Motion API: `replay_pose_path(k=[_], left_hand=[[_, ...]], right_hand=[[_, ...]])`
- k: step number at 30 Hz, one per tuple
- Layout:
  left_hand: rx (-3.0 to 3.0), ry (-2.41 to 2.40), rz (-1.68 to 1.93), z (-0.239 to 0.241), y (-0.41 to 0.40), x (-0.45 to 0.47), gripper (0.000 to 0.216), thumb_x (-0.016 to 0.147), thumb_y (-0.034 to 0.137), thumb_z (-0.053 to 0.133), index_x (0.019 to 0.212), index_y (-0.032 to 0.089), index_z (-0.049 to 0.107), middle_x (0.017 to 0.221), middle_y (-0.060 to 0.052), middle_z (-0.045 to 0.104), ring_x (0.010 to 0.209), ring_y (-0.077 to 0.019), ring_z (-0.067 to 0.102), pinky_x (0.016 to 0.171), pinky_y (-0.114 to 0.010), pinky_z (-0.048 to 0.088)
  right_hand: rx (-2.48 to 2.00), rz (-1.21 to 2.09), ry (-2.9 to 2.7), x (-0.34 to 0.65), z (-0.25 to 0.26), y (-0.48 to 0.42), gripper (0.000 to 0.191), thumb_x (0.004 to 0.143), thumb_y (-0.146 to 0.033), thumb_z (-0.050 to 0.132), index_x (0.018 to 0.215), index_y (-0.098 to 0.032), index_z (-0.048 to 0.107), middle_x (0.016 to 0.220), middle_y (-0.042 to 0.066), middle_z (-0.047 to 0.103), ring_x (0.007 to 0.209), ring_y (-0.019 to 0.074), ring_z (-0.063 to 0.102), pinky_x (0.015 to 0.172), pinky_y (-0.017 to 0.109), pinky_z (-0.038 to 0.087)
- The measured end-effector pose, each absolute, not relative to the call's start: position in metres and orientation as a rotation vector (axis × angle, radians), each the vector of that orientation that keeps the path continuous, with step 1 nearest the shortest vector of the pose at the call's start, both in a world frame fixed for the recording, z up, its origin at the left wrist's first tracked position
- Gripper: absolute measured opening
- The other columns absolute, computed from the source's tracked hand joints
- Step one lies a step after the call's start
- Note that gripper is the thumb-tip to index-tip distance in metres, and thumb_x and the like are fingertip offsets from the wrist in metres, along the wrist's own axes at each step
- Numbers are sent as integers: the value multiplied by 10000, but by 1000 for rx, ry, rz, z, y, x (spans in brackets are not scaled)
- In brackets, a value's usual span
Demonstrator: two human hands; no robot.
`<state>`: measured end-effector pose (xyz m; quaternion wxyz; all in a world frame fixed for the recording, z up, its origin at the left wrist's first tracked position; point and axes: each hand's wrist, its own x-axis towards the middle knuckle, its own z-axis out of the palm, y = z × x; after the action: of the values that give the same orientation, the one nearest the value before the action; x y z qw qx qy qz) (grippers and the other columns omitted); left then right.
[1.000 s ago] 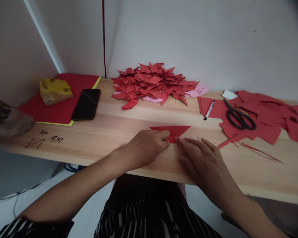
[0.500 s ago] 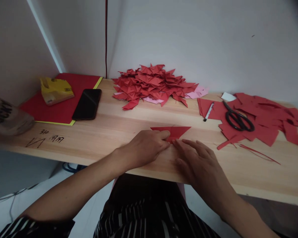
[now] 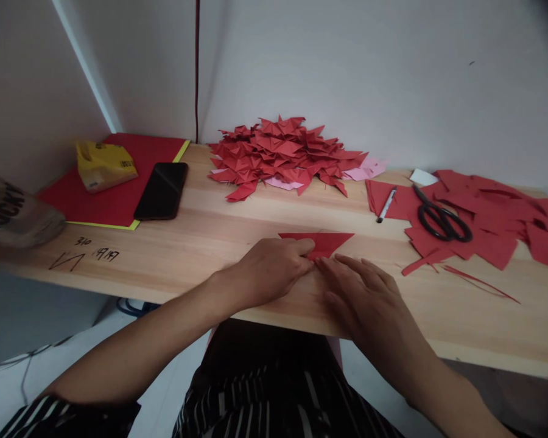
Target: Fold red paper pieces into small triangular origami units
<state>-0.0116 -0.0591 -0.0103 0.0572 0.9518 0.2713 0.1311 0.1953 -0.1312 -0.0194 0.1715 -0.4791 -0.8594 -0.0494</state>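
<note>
A folded piece of red paper lies near the front of the wooden table, its long straight edge toward the wall. My left hand is closed, curled fingers pressing on the paper's left part and hiding it. From the right, my right hand reaches in with fingers stretched out, the fingertips touching the paper's near edge. Behind both hands, a heap of folded red paper pieces rests against the wall.
At right, black-handled scissors and a pen lie on cut red paper. A phone, a yellow packet on red sheets and a bag marked LUCKY occupy the left. The table's front edge is close.
The view has shifted very slightly. Both hands keep nearly the same place on the red paper, with only a tiny movement of the right fingertips.
</note>
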Motion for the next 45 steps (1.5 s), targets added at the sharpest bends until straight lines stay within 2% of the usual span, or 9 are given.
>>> replay_pose_path(k=[7,10,14,20,27,33,38,42,45], left_hand=[[2771,785,591,-11,-53,-9,155,905,139,464,873,135,616,919,-82,626,885,-196,545,857,-337,442],[2581,855,671,-14,-49,-8,69,870,149,521,915,146,573,939,-70,634,884,-191,545,827,-321,448],[2391,946,712,-17,-44,-6,121,823,146,569,941,167,553,941,-50,643,870,-184,559,773,-304,444],[2046,933,743,-16,-36,-8,155,771,103,605,911,167,585,825,2,654,735,-119,588,685,-234,445],[1978,977,769,-16,-30,-9,149,765,74,566,872,158,626,774,14,666,701,-105,591,664,-222,427],[2033,1261,993,-9,-29,-11,148,789,76,542,874,163,627,855,-17,666,785,-135,576,746,-267,444],[2321,1328,763,-14,-26,-14,118,828,193,600,930,162,651,983,-67,642,955,-222,519,870,-360,429],[2384,1290,663,-18,-25,-16,178,810,328,694,870,166,650,983,-71,615,968,-235,497,856,-357,427],[2390,1218,656,-16,-26,-17,139,818,282,687,851,156,641,957,-66,617,947,-218,510,848,-346,423]], right_hand=[[-1356,-25,-2341,207,-27,-116,320,993,-251,444,1274,-192,586,1178,76,696,1086,227,623,952,394,494],[-1373,20,-2319,210,-30,-107,328,979,-274,477,1282,-214,587,1189,65,694,1075,234,632,917,384,519],[-1277,-12,-2379,207,-27,-92,277,953,-242,506,1205,-192,609,1134,87,717,1012,256,664,861,409,527],[-1167,34,-2437,200,-16,-74,157,950,-197,529,1061,-205,638,1146,62,713,1043,243,664,863,410,477],[-1032,-105,-2467,200,-16,-65,126,951,-190,560,980,-210,682,1026,34,754,883,215,678,812,368,416],[-979,-96,-2426,206,-26,-60,158,950,-169,560,1004,-219,700,1026,37,755,863,192,661,817,348,399],[-927,-73,-2408,207,-29,-61,148,939,-152,571,979,-204,703,987,50,757,857,188,654,827,349,406],[-904,-79,-2390,204,-25,-63,154,941,-124,559,928,-200,692,935,43,754,821,173,656,816,349,415],[-904,-55,-2371,200,-22,-64,135,943,-148,566,922,-209,685,872,30,750,774,165,654,790,343,435]])
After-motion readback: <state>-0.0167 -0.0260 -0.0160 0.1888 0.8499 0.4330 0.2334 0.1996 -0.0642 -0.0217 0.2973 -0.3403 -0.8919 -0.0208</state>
